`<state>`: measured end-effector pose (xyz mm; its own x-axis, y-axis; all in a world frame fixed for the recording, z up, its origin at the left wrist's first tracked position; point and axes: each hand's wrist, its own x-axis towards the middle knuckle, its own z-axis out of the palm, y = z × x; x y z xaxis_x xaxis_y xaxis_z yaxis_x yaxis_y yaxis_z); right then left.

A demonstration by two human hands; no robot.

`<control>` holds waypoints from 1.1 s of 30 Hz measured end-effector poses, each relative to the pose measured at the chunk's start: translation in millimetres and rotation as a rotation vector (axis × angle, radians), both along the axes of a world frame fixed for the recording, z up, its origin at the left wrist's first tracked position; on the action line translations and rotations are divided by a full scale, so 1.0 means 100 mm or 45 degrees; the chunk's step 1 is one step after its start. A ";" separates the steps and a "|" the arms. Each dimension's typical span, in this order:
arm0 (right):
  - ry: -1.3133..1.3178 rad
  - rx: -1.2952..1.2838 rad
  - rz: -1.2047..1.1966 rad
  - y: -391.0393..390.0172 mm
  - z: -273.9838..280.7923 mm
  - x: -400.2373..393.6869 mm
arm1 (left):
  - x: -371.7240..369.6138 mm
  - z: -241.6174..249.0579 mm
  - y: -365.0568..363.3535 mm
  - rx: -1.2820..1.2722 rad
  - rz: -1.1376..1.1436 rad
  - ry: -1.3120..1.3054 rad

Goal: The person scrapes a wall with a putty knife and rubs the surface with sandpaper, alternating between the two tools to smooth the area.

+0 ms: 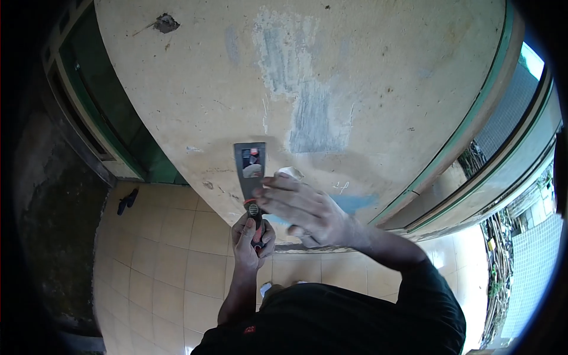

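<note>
The scraper [251,165] stands roughly upright in the picture, its wide blade above the left grip [254,235] and its red-and-black handle inside it. That grip is closed around the handle, thumb along the front. A picture label sits on the blade.

Just right of it, the right grip [302,207] has its fingers stretched out, fairly straight, their tips over the scraper's neck; whether they touch it, I cannot tell. A small white piece [291,173] shows at the upper edge of this grip; whether it is held is unclear.

Beyond both grips is a cream wall [195,89], with a rough grey patch [316,121] above the right grip and a blue patch [358,204] beside it. Far up and left of the grips is a hole [167,23]. Well left and below the blade, dark footwear [127,201] lies on the tiled floor [163,266].
</note>
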<state>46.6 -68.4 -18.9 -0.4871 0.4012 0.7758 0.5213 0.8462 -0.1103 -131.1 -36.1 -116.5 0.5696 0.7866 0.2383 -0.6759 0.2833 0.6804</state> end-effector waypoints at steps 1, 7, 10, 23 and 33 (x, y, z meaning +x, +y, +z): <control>0.408 -0.003 0.063 -0.03 -0.20 -0.01 | 0.02 -0.02 -0.02 -0.004 0.065 -0.004; 1.507 -0.351 -0.370 -0.10 -0.98 -0.23 | 0.31 -0.22 -0.19 0.353 0.811 0.352; 1.824 -0.440 -0.283 -0.12 -1.12 -0.32 | 0.39 -0.31 -0.23 0.311 0.770 0.229; 1.187 -0.446 -0.272 -0.53 -1.46 -0.66 | 0.47 -0.28 -0.23 0.021 0.424 0.069; 0.013 0.243 0.116 0.05 -0.30 -0.01 | 0.53 -0.25 0.04 0.822 0.858 1.065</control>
<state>45.6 -62.9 -49.0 -0.5065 0.2010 0.8385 0.4411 0.8960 0.0517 -77.6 -32.1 -141.0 0.2625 0.8545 0.4482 0.1485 -0.4947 0.8563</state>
